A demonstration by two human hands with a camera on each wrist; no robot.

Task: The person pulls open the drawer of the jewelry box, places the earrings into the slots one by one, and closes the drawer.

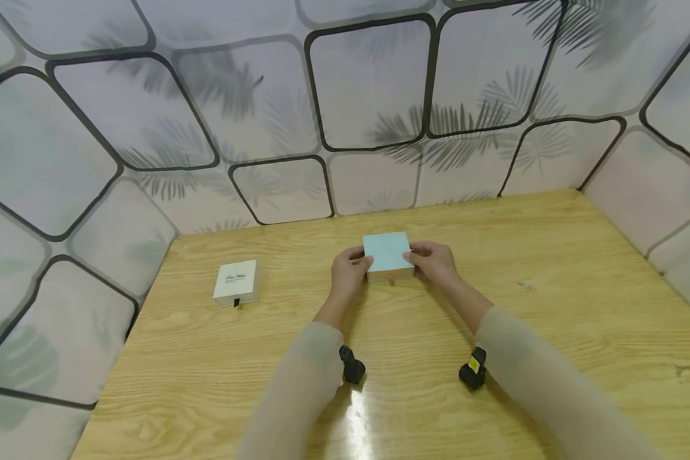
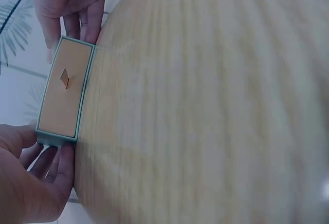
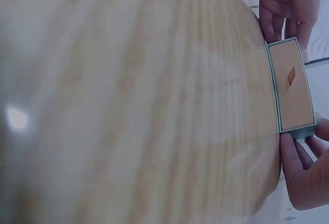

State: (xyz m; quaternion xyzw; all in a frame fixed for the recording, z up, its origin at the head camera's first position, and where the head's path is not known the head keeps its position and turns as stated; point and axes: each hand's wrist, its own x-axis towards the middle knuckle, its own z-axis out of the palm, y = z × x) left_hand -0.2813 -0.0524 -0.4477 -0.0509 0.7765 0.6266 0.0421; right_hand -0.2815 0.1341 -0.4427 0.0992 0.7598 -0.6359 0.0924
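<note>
A light blue drawer box sits toward the back of the wooden table, its tan front with a small pull tab facing the person. My left hand grips the box's left side, thumb on the top edge and fingers along the side. On the opposite side my right hand holds it the same way, thumb over the top edge. Both wrist views show the drawer front flush inside the blue sleeve, with a hand at each end.
A white box with dark lettering and a black tab stands to the left on the table. Patterned fabric rises behind the table and along its sides. A small mark shows on the wood at right.
</note>
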